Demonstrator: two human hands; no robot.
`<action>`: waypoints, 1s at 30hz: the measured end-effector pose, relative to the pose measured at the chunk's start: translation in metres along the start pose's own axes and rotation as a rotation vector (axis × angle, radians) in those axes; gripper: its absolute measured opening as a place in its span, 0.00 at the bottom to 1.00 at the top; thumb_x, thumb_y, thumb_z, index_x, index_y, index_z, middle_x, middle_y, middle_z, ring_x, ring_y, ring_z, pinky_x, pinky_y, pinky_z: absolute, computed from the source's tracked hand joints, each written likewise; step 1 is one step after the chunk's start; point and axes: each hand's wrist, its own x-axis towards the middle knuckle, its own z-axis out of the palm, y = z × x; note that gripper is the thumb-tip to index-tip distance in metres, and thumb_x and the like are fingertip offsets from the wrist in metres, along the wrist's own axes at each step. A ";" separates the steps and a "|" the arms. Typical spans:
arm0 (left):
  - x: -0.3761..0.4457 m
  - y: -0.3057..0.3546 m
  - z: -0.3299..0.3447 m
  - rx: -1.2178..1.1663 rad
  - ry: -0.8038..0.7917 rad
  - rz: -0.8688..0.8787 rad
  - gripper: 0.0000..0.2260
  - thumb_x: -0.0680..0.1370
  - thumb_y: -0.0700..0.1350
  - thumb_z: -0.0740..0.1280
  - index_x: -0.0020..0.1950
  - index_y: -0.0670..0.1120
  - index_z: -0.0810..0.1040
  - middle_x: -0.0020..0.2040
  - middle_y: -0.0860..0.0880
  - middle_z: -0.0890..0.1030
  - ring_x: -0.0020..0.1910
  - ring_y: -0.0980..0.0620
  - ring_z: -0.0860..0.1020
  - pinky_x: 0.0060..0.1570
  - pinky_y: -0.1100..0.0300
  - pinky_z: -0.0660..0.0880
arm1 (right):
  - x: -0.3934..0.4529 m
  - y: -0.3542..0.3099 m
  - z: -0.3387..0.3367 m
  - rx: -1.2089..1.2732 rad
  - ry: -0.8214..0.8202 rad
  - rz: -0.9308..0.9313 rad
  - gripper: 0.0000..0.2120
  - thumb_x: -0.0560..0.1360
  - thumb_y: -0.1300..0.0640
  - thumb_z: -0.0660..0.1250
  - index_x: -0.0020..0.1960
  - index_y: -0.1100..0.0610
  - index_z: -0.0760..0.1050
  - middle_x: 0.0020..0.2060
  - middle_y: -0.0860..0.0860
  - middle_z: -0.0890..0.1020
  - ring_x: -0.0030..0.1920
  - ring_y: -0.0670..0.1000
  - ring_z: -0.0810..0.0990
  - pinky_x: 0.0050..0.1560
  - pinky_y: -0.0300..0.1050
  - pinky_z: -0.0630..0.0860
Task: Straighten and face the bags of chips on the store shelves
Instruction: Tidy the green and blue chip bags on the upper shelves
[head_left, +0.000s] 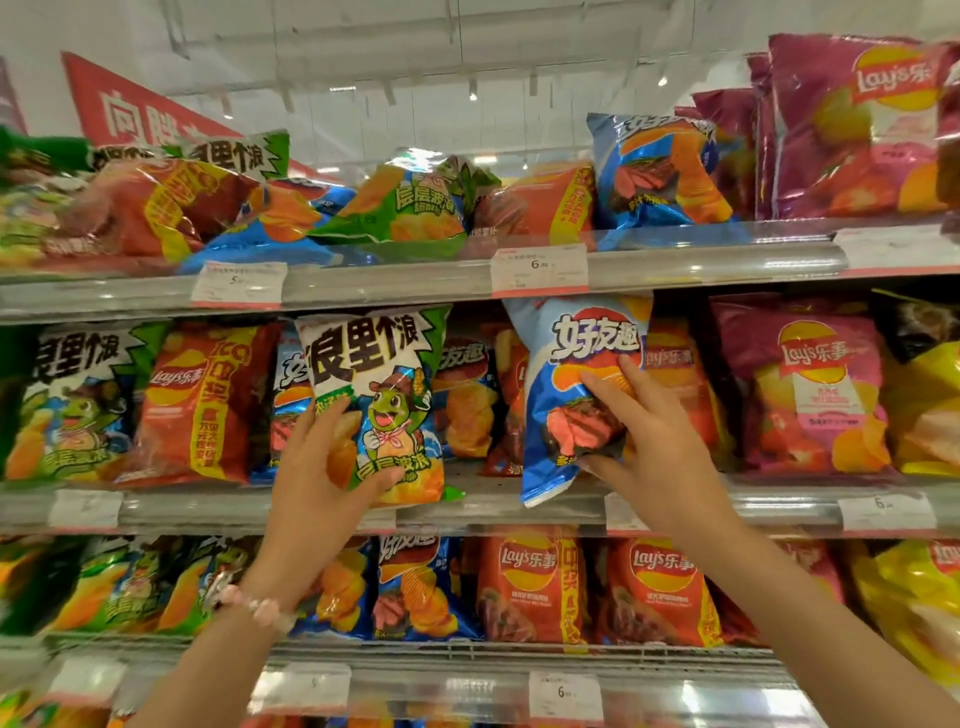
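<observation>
My left hand (319, 467) grips the lower left of a green and white chip bag (382, 379) with a cartoon frog, held upright in front of the middle shelf. My right hand (649, 426) holds a blue chip bag (576, 374), thumb under its lower edge and fingers across its front. That blue bag leans left at the top and hangs over the middle shelf rail (519, 506). Behind both bags stand red and blue bags on the same shelf.
The top shelf (415, 283) carries slumped, lying red, blue and green bags. Pink Lay's bags (810, 384) stand at the right, yellow ones beyond them. The lower shelf (467, 654) holds upright green, blue and red bags. Price tags line the rails.
</observation>
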 end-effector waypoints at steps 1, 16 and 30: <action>-0.002 -0.003 -0.005 -0.011 0.024 -0.009 0.39 0.65 0.47 0.79 0.73 0.52 0.65 0.70 0.52 0.67 0.70 0.53 0.64 0.68 0.52 0.63 | 0.001 -0.007 0.007 -0.017 -0.008 -0.014 0.37 0.67 0.56 0.77 0.72 0.48 0.65 0.75 0.56 0.61 0.74 0.59 0.59 0.71 0.57 0.62; 0.009 -0.058 -0.073 -0.182 0.032 -0.123 0.50 0.61 0.46 0.81 0.75 0.59 0.56 0.68 0.55 0.71 0.68 0.53 0.70 0.66 0.46 0.69 | 0.037 -0.098 0.120 -0.124 -0.096 0.064 0.32 0.72 0.49 0.71 0.73 0.46 0.62 0.77 0.50 0.56 0.75 0.55 0.54 0.65 0.56 0.69; 0.020 -0.084 -0.084 -0.300 -0.138 -0.058 0.50 0.59 0.53 0.79 0.75 0.59 0.56 0.70 0.56 0.69 0.68 0.52 0.71 0.66 0.46 0.70 | 0.039 -0.111 0.145 -0.185 -0.195 0.179 0.42 0.69 0.48 0.73 0.76 0.50 0.55 0.77 0.56 0.46 0.77 0.59 0.46 0.70 0.61 0.62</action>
